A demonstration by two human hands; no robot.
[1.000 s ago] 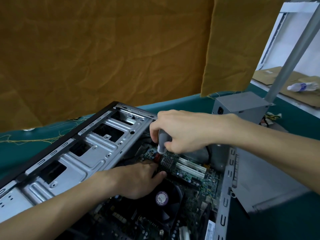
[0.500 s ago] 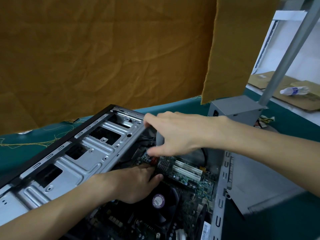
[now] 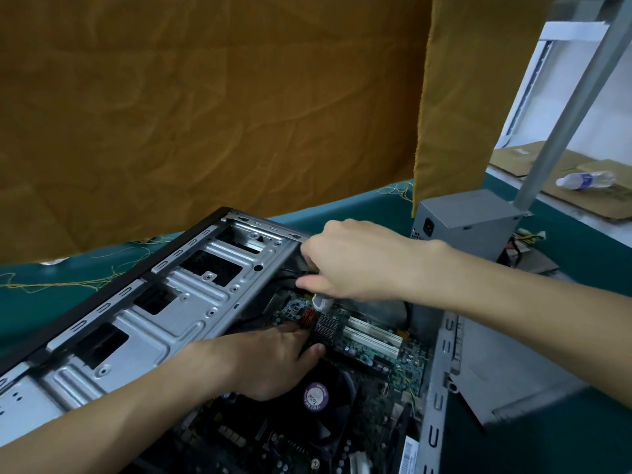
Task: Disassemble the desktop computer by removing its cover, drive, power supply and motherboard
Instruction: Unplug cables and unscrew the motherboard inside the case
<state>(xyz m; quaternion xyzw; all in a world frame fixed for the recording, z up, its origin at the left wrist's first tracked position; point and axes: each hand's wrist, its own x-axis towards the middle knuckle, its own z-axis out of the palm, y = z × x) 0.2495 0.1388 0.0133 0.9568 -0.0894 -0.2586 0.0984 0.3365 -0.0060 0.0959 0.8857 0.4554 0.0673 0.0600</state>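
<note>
The right hand (image 3: 355,261) has its grip clamped on a screwdriver (image 3: 321,301) standing nearly upright, tip down at the motherboard (image 3: 369,340) inside the open case (image 3: 191,302), directly beneath it, while the left hand (image 3: 273,360) rests flat just beside, fingers relaxed.

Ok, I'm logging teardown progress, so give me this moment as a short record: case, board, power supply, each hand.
case: open computer case lying on the teal table, cover off
motherboard: motherboard inside the case, black fan on it
power supply: grey power supply out of the case, standing on the table behind it
right hand: right hand grips a screwdriver, tip down over the board
left hand: left hand rests on the board beside the fan
</note>
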